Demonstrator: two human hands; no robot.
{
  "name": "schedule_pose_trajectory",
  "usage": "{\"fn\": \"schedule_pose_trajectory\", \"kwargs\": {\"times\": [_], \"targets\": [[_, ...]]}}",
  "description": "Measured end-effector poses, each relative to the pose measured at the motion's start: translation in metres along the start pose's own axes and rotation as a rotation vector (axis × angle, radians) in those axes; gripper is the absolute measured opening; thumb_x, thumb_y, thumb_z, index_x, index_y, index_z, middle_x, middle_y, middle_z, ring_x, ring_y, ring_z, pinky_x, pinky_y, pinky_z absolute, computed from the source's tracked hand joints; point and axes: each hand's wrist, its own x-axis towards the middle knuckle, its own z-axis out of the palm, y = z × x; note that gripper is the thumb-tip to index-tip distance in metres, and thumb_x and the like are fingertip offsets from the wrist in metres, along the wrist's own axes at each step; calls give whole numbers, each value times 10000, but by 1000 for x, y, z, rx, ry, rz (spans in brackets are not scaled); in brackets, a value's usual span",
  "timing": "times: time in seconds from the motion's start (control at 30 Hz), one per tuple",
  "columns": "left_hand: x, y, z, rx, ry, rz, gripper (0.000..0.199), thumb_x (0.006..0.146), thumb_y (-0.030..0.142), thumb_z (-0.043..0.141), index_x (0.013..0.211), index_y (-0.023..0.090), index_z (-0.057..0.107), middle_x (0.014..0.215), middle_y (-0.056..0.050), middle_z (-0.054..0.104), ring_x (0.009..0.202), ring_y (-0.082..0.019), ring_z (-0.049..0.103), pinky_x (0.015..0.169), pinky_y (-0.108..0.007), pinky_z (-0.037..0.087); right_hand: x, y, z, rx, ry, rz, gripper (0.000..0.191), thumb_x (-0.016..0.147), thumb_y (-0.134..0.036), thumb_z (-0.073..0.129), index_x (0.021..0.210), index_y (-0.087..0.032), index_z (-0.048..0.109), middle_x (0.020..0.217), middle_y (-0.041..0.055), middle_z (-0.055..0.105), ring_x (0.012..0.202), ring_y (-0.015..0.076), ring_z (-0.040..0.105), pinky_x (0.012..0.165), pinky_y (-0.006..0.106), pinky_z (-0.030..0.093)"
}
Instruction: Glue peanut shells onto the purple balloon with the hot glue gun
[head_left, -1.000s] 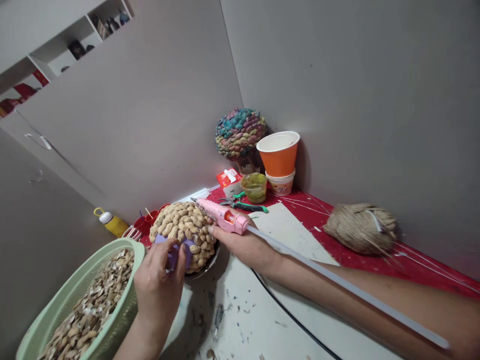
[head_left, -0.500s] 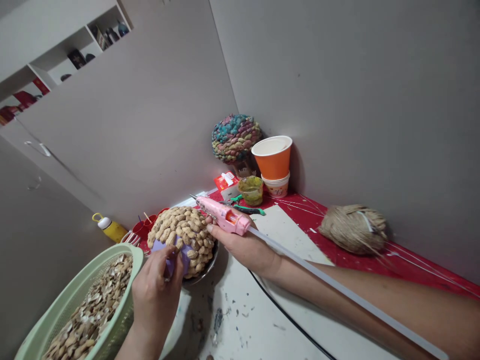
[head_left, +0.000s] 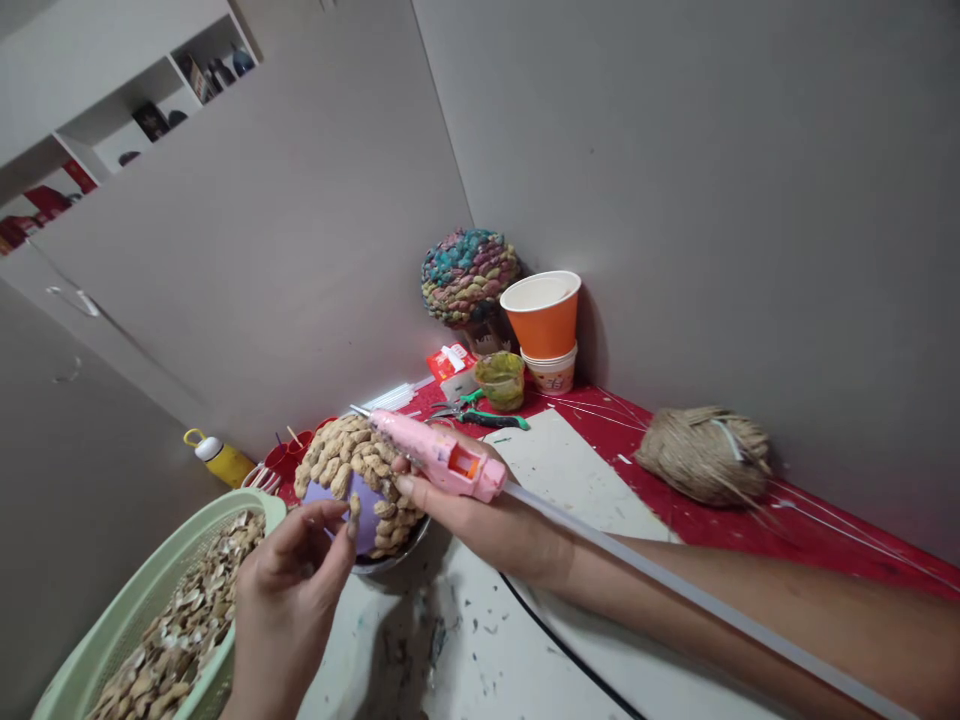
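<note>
A purple ball (head_left: 366,512), largely covered with peanut shells, rests in a metal bowl (head_left: 401,555). Between the thumb and forefinger of my left hand (head_left: 289,575) is a peanut shell (head_left: 354,508), held in front of the bare purple patch. My right hand (head_left: 472,520) is wrapped round a pink hot glue gun (head_left: 435,452), whose metal nozzle points left above the top of the ball. A long translucent glue stick (head_left: 637,555) runs out of its back along the forearm.
A green basket (head_left: 259,505) of peanut shells stands at left. Behind are green-handled pliers (head_left: 491,420), a painted shell-covered ball (head_left: 469,275), an orange paper cup (head_left: 544,315) and a twine bundle (head_left: 705,455). A black cord (head_left: 559,640) crosses the white board (head_left: 480,630).
My left hand has drawn back slightly from the ball, baring more purple and showing the pinched peanut shell. The glue gun has moved left and a little down, toward the ball.
</note>
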Motion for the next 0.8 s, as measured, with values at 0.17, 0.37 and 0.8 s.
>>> {"fn": "schedule_pose_trajectory", "kwargs": {"times": [0.17,0.37,0.8], "targets": [[-1,11,9,-450,-265,-306,241,699,358,801,784,152,707,655,-14,649,593,-112,558,533,-184,452,-7,-3,4,105,-264,92,194,797,-302,707,943,-202,631,902,20,664,843,187,625,753,317,501],[-2,9,22,-700,-256,-434,279,685,369,821,783,150,680,571,54,515,460,-43,366,423,-161,336,-6,-5,3,123,-279,108,136,771,-254,701,777,-182,586,736,-19,560,693,135,532,654,271,442],[-11,16,24,-1222,-511,-738,256,688,299,841,780,157,650,633,21,628,538,-81,614,528,-164,514,-9,-9,9,295,-480,197,118,823,-194,654,931,-165,617,711,-43,560,540,91,576,535,234,509]]}}
